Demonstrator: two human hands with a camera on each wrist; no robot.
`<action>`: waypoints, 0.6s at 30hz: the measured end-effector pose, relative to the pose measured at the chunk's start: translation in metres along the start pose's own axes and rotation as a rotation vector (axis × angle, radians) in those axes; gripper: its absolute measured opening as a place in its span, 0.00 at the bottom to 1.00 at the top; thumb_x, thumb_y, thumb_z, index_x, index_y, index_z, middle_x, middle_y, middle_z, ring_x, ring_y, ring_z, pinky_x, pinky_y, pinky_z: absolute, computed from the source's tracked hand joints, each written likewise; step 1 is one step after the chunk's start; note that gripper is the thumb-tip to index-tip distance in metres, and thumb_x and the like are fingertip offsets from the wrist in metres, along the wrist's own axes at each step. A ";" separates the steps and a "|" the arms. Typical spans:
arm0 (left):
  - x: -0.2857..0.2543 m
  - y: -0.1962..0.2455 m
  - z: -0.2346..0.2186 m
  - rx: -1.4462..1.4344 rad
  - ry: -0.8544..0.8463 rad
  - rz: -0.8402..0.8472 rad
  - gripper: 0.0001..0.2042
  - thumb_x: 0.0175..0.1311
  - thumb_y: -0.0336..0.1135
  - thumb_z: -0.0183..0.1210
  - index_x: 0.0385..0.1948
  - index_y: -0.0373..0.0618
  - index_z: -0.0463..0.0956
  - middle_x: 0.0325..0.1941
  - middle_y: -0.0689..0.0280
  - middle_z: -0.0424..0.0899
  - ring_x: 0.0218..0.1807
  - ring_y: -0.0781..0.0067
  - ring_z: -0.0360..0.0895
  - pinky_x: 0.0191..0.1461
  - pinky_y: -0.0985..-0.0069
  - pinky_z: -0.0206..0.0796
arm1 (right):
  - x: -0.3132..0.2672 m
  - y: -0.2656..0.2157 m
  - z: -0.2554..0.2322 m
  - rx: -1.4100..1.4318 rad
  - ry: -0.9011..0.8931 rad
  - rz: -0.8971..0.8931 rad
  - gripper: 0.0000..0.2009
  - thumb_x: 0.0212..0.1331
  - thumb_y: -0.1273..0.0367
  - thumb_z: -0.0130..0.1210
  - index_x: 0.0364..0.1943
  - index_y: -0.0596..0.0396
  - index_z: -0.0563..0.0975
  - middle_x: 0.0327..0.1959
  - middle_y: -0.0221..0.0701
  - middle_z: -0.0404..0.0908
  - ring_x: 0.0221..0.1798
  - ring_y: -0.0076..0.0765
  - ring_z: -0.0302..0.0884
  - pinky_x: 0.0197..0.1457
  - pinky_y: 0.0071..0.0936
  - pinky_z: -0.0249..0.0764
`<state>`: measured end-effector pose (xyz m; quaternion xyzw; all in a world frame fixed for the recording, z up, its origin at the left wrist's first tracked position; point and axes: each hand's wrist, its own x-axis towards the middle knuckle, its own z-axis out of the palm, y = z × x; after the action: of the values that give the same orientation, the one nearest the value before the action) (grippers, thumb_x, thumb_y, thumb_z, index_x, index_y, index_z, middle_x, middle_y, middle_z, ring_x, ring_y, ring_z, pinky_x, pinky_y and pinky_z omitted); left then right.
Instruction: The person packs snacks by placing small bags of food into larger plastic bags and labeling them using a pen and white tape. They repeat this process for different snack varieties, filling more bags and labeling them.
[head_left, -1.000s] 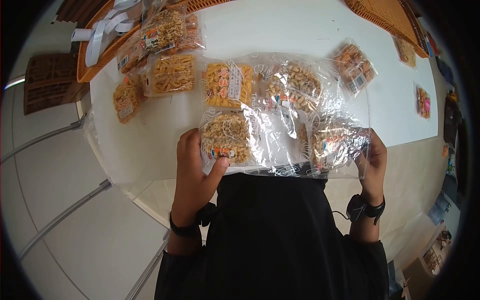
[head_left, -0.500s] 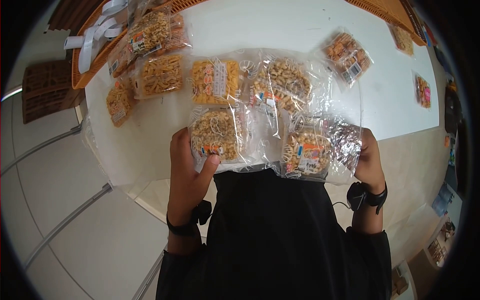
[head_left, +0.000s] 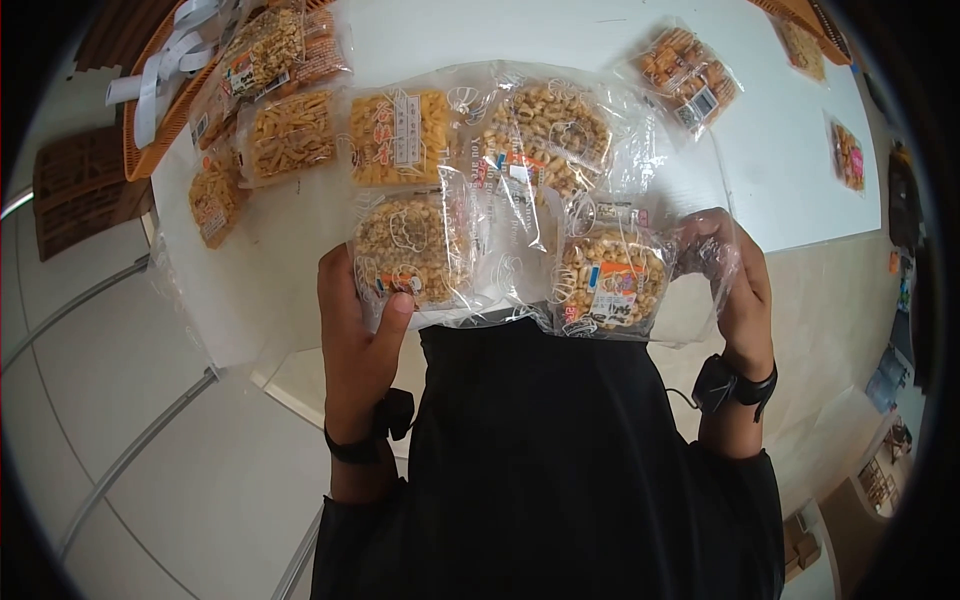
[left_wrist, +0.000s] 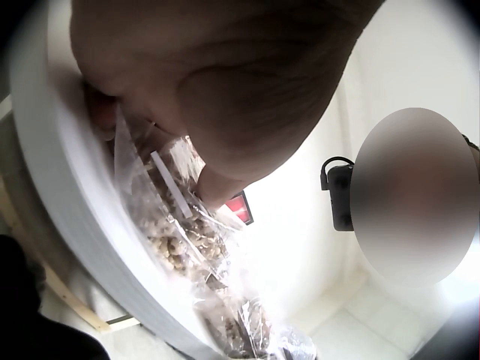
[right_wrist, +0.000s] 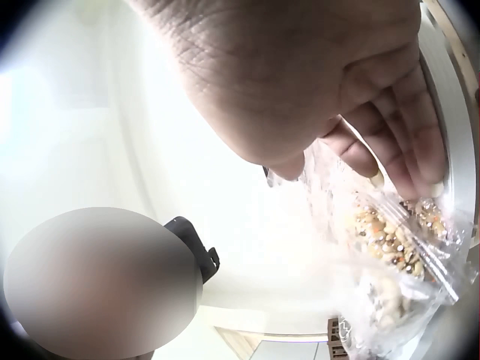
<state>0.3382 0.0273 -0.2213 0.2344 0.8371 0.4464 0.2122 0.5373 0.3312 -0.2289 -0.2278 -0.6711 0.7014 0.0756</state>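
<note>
A large clear plastic bag (head_left: pixel 510 275) with white printing lies along the table's near edge. Through its film show a yellow snack pack (head_left: pixel 375 140) at upper left and puffed-grain packs at upper right (head_left: pixel 555 130), lower left (head_left: pixel 415 235) and lower right (head_left: pixel 612 275). My left hand (head_left: pixel 352 325) grips the bag's left side, thumb on top of the lower-left pack and fingers hidden beneath. At the opposite side my right hand (head_left: pixel 745 300) holds the loose plastic, its fingers partly behind the film; in the right wrist view they bend toward a grain pack (right_wrist: pixel 390 240).
More snack packs lie left of the bag, including a yellow one (head_left: pixel 290 135). A brown pack (head_left: pixel 685 75) sits behind it at right, a smaller pack (head_left: pixel 847 155) farther right. A wicker basket (head_left: pixel 140 160) with white ribbon (head_left: pixel 150 95) stands at the far left.
The bag's contents appear farther left and higher in the view. The lower-right pack turned flatter, its label now plain. My right hand shifted upward along the bag's edge; the left still grips its side.
</note>
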 end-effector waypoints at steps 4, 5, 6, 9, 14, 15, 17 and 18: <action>-0.003 -0.005 0.003 -0.051 0.028 -0.022 0.27 0.68 0.42 0.58 0.62 0.34 0.64 0.57 0.55 0.69 0.59 0.62 0.70 0.66 0.64 0.60 | -0.004 -0.007 0.006 0.023 0.014 -0.009 0.26 0.74 0.50 0.44 0.56 0.62 0.71 0.49 0.38 0.78 0.50 0.33 0.79 0.54 0.34 0.77; -0.002 -0.004 0.004 -0.056 0.041 -0.007 0.27 0.68 0.42 0.58 0.62 0.34 0.64 0.57 0.55 0.70 0.59 0.62 0.70 0.66 0.65 0.61 | -0.005 -0.007 0.007 0.062 -0.004 -0.007 0.28 0.73 0.48 0.45 0.58 0.63 0.71 0.51 0.39 0.78 0.53 0.34 0.79 0.56 0.35 0.76; -0.002 -0.002 0.006 -0.062 0.055 0.007 0.26 0.68 0.42 0.58 0.62 0.34 0.64 0.57 0.56 0.70 0.59 0.63 0.70 0.66 0.65 0.61 | -0.006 -0.007 0.008 0.099 -0.023 -0.004 0.30 0.72 0.47 0.46 0.59 0.63 0.70 0.53 0.39 0.78 0.55 0.35 0.78 0.58 0.36 0.75; -0.004 0.000 0.006 -0.082 0.058 -0.023 0.26 0.67 0.39 0.58 0.62 0.34 0.64 0.57 0.56 0.70 0.59 0.63 0.70 0.66 0.65 0.61 | -0.012 -0.004 0.013 0.213 -0.004 -0.020 0.46 0.61 0.32 0.45 0.62 0.67 0.67 0.58 0.41 0.75 0.62 0.42 0.73 0.65 0.38 0.68; -0.005 -0.005 0.006 -0.078 0.063 -0.026 0.26 0.65 0.36 0.58 0.63 0.34 0.64 0.58 0.55 0.71 0.60 0.62 0.71 0.67 0.64 0.61 | -0.015 -0.019 0.027 -0.028 0.006 -0.070 0.35 0.61 0.53 0.62 0.64 0.65 0.68 0.55 0.41 0.79 0.59 0.39 0.77 0.64 0.37 0.70; -0.005 -0.006 0.006 -0.068 0.063 -0.016 0.27 0.65 0.35 0.58 0.63 0.34 0.64 0.58 0.55 0.71 0.61 0.62 0.71 0.67 0.64 0.61 | -0.015 -0.024 0.029 -0.192 -0.005 -0.078 0.33 0.61 0.57 0.64 0.64 0.65 0.68 0.55 0.41 0.79 0.58 0.39 0.78 0.63 0.36 0.71; -0.004 -0.005 0.005 -0.061 0.058 -0.002 0.26 0.64 0.34 0.58 0.63 0.34 0.64 0.58 0.54 0.71 0.61 0.61 0.71 0.67 0.64 0.61 | -0.017 -0.020 0.032 -0.189 0.042 -0.015 0.22 0.62 0.70 0.60 0.59 0.65 0.73 0.46 0.39 0.83 0.51 0.34 0.81 0.56 0.30 0.73; -0.005 -0.005 0.005 -0.063 0.055 0.000 0.26 0.64 0.34 0.58 0.63 0.34 0.64 0.58 0.54 0.71 0.61 0.61 0.71 0.67 0.64 0.61 | -0.018 -0.009 0.033 -0.205 0.067 -0.043 0.20 0.63 0.71 0.59 0.58 0.65 0.75 0.42 0.38 0.84 0.47 0.32 0.82 0.53 0.28 0.74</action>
<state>0.3434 0.0253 -0.2269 0.2154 0.8280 0.4790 0.1966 0.5372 0.2947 -0.2165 -0.2430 -0.7412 0.6194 0.0893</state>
